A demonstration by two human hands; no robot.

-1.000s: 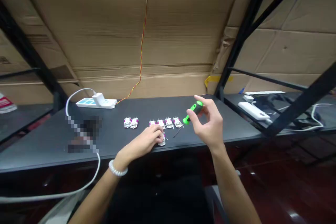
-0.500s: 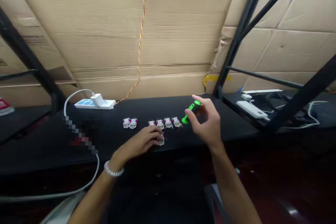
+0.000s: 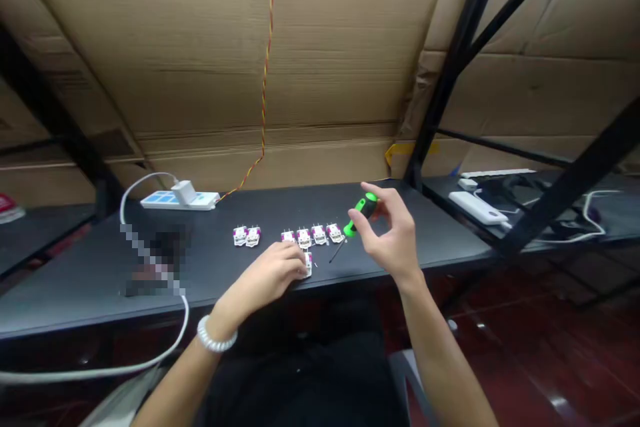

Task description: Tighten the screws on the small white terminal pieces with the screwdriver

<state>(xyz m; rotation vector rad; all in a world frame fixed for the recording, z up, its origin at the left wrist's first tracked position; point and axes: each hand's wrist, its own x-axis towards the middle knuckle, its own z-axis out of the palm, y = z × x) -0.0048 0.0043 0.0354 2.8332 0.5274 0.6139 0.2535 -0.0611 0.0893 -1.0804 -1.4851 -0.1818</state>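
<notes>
My right hand (image 3: 391,230) is closed around the handle of a green-and-black screwdriver (image 3: 361,213), held above the table. Its thin shaft points down and left, with the tip near the tabletop. My left hand (image 3: 281,268) rests low at the table's front, fingers curled on a small white-and-magenta part (image 3: 309,265); they hide its left side. Just behind that hand, several similar white-and-magenta parts (image 3: 319,235) stand in a row, and one is partly covered by my knuckles. Two more such parts (image 3: 247,236) sit side by side farther left.
A white power strip (image 3: 205,201) with a plugged-in charger lies at the back left, its white cable (image 3: 186,320) running over the front edge. Cardboard (image 3: 340,67) forms the back wall. Black metal posts (image 3: 435,107) rise at both sides. A white adapter (image 3: 477,207) lies at right.
The screwdriver and my right hand have shifted slightly left, and its shaft now shows against the brighter tabletop. My left hand stays at the same part, covering its left side more.
</notes>
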